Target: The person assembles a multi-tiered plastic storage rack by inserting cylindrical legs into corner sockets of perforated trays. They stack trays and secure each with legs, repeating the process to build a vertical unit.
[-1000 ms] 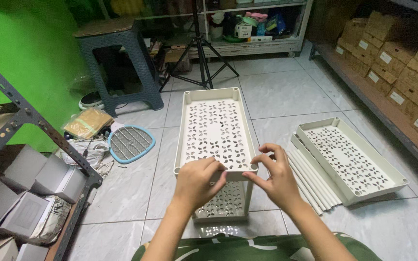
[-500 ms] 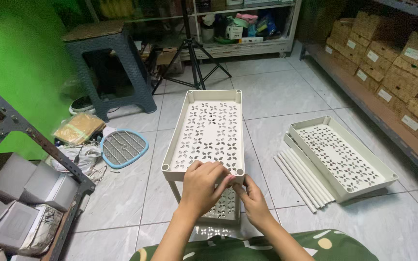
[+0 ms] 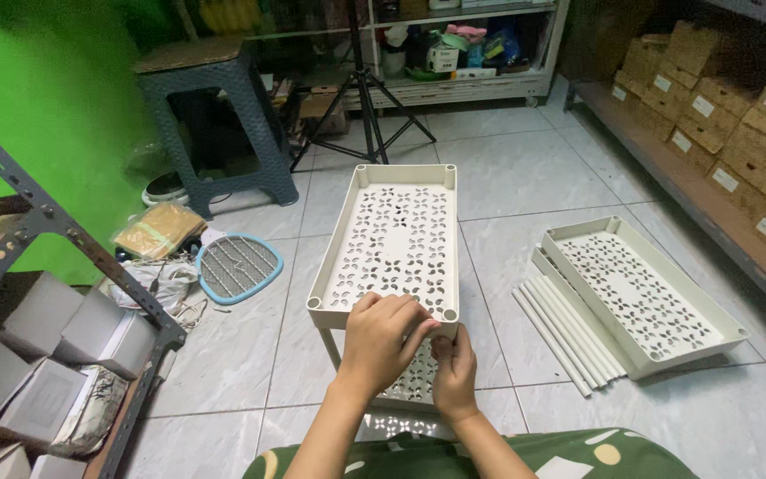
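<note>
Right now, gripping the top tray (image 3: 392,244) at its near right corner with the left hand (image 3: 383,341), fingers curled over the rim and pressed down on it. Pinching something just beneath that same corner with the right hand (image 3: 454,372), fingers closed tight; cannot tell what, being hidden behind the knuckles, though likely a corner post. Stands raised on thin legs directly above a lower tray (image 3: 418,381) on the tiled floor (image 3: 525,177), long side running away from the knees. Looks risky in a few ways. Pressing hard on one corner alone probably tips the top tray, lifting its far end and loosening whatever seats in the other corner holes. Pushing at a slant rather than straight down may jam the joint crooked or crack the thin perforated plastic. Keeping fingertips so close under the rim invites a pinch between rim and post. Leaning too much weight forward could rock the whole light frame toward the tripod (image 3: 361,98) beyond the top tray's far end. Swinging an elbow out to the right of the top tray might scatter the white tubes (image 3: 569,333) lying beside the spare trays (image 3: 644,293). Left of the top tray, only a blue mesh racket (image 3: 237,266), well apart.
</note>
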